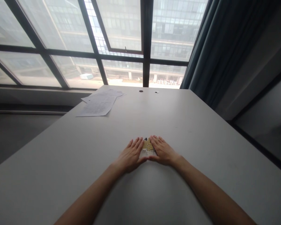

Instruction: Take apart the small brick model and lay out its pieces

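Observation:
A small yellow and white piece with a bumpy, studded-looking surface lies on the white table, with a dark bit at its far end. I cannot make out exactly what it is. My left hand rests palm down along its left side, fingers stretched forward and partly over the edge. On the other side, my right hand lies flat in the same way, its fingers covering part of the piece's right edge. Both thumbs point inward and nearly meet at the near end. The piece's outer edges are hidden under my hands.
Printed paper sheets overlap on the far left of the white table. Two small round openings, one a dark hole, sit near the far edge. Beyond are large windows, and a dark blue curtain hangs at the right.

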A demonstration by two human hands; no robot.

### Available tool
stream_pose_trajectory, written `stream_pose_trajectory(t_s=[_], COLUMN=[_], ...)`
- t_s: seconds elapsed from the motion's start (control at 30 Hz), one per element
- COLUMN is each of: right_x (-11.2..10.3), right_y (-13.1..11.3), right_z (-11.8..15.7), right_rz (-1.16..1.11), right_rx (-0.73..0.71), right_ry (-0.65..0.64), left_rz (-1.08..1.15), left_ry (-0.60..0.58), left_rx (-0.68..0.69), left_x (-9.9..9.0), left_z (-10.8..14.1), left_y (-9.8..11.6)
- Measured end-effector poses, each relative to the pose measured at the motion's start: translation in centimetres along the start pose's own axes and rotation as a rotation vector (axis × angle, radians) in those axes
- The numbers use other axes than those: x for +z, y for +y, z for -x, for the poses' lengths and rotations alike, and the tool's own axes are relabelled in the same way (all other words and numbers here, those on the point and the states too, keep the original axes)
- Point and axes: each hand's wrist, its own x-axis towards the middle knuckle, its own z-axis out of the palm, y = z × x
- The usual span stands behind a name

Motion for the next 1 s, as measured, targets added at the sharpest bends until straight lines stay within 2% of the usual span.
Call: stream_pose_trajectory(t_s=[0.1, 0.23, 0.4, 0.5, 0.67, 0.8, 0.9, 1.0], right_x=[0.0, 0.3, 0.3, 0.2, 0.5, 0.5, 0.4, 0.4], right_y=[0.0, -0.4, -0.7, -0.6, -0.3, -0.2, 0.0, 0.2], right_z=[0.2, 0.9, 1.4, 1.2, -0.3, -1.2, -0.5, 1.0], right_rz=[-0.026, -0.042, 0.005, 0.02, 0.023, -0.002, -0.045, -0.059], right_rx=[0.01, 0.109, 0.094, 0.081, 0.069, 0.101, 0.133, 0.141], right_ry=[0.048, 0.154, 0.071, 0.046, 0.049, 0.092, 0.156, 0.175], left_rz=[0.002, 0.039, 0.096, 0.137, 0.234, 0.251, 0.255, 0.24], left_ry=[0.02, 0.024, -0.026, -0.007, 0.117, 0.169, 0.202, 0.184], left_rx=[0.001, 0.035, 0.126, 0.137, 0.084, 0.031, -0.026, -0.048], left_x=[0.0, -0.2, -0.5, -0.4, -0.3, -0.5, -0.5, -0.5], left_z=[-0.7, -1.7, -3.3, -3.7, -4.0, -4.0, -3.2, -1.9], left_y=[-0.4, -1.1, -1.7, -1.8, -1.4, -1.2, -1.7, -2.4])
